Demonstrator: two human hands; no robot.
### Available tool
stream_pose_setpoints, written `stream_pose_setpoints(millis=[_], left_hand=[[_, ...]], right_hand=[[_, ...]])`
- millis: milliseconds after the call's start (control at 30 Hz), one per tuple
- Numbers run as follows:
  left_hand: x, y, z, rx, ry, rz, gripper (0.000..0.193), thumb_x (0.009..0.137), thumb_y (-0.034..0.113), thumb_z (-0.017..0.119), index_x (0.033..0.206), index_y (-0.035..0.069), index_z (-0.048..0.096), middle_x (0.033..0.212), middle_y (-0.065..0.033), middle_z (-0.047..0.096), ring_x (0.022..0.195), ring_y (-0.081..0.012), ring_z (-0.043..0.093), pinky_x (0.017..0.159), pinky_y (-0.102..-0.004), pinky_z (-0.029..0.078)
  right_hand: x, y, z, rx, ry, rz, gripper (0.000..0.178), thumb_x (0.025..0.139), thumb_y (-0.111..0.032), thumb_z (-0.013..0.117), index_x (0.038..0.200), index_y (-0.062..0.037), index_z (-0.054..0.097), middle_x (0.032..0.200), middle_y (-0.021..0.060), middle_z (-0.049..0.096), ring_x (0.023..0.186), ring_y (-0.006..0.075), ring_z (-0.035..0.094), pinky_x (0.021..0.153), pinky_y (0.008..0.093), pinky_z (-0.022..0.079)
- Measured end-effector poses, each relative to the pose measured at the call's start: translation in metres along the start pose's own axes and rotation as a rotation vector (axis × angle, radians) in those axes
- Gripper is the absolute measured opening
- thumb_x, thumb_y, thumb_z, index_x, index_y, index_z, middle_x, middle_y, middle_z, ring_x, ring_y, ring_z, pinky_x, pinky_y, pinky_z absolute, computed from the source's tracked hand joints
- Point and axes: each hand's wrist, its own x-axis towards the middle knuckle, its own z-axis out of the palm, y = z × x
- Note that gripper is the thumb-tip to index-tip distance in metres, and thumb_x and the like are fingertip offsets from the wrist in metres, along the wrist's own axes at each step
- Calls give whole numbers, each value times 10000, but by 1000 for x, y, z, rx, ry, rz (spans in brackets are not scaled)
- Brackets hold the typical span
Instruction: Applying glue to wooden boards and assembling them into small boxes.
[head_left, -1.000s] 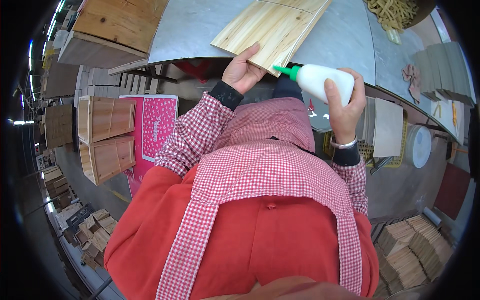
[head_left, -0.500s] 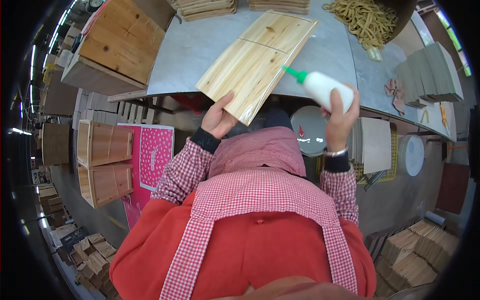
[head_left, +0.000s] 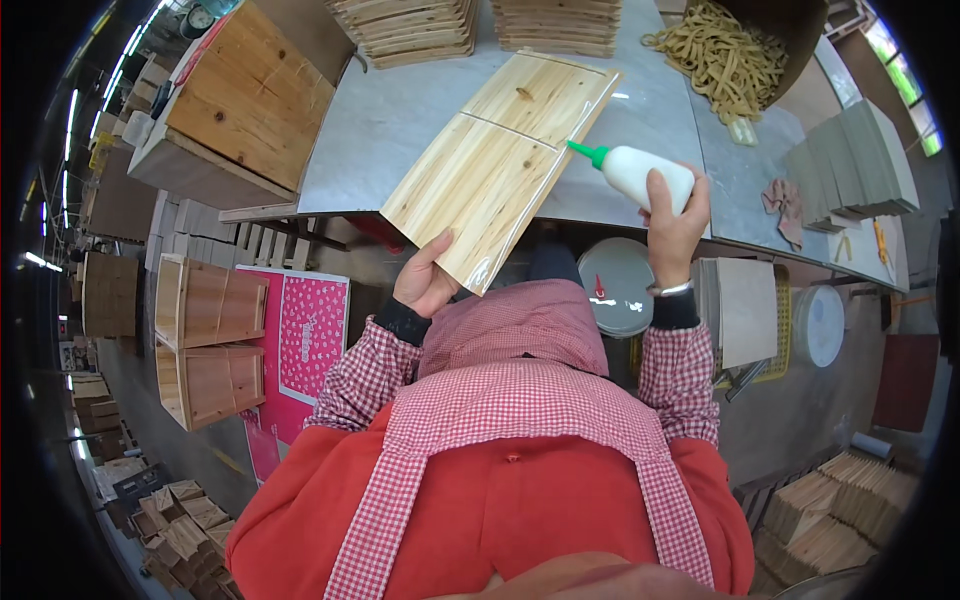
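Note:
My left hand [head_left: 427,280] grips the near end of a pale wooden board [head_left: 490,160], thumb on top. The board is tilted over the front edge of the worktable [head_left: 350,130], and a narrow groove crosses its face. Along its right edge runs a glossy wet-looking strip. In my right hand [head_left: 680,215] is a white squeeze bottle [head_left: 645,178] with a green nozzle [head_left: 588,153]. The nozzle tip points left, at the board's right edge near the groove; whether it touches cannot be made out.
Stacks of thin boards [head_left: 405,30] stand at the table's far side. A bin of tan strips [head_left: 722,55] lies back right, near grey panels [head_left: 860,160] and an orange-handled tool [head_left: 881,242]. A wooden box [head_left: 250,100] sits left. Below are a round lidded bucket [head_left: 618,290] and wooden crates [head_left: 212,300].
The nozzle has moved along the board's right edge toward the groove. The board's near end and my left hand sit lower in the view.

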Motion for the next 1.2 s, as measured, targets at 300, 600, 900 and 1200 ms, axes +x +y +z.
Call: stream_pose_setpoints(millis=[300, 600, 900, 1200], left_hand=[[7, 14, -36, 28, 30, 238, 556, 904, 123, 572, 1382, 12, 311, 1381, -164, 422, 1255, -296, 442, 1070, -442, 349], [-14, 85, -82, 488, 389, -36, 441, 899, 342, 586, 1130, -30, 540, 1100, -173, 610, 987, -288, 612, 873, -403, 499], [119, 177, 137, 2420, 137, 1239, 589, 804, 148, 622, 1351, 153, 403, 1396, -185, 364, 1185, -365, 456, 986, -398, 402], [303, 227, 277, 3185, -135, 754, 626, 755, 23, 626, 1324, 208, 440, 1363, -175, 379, 1121, -346, 502, 878, -389, 483]], right_hand=[[-4, 9, -30, 244, 166, 144, 342, 903, -285, 576, 1102, -25, 477, 867, 87, 552, 615, 135, 518, 465, 245, 393], [15, 21, -71, 369, 219, 124, 355, 918, -314, 537, 1109, -24, 459, 836, 93, 551, 585, 138, 497, 478, 242, 375], [34, 61, -66, 447, 292, 119, 378, 924, -339, 510, 1111, -14, 457, 846, 87, 535, 597, 129, 480, 480, 245, 357], [29, 61, -57, 351, 293, 185, 416, 917, -346, 483, 1164, -15, 434, 916, 106, 523, 609, 149, 487, 454, 236, 354]])
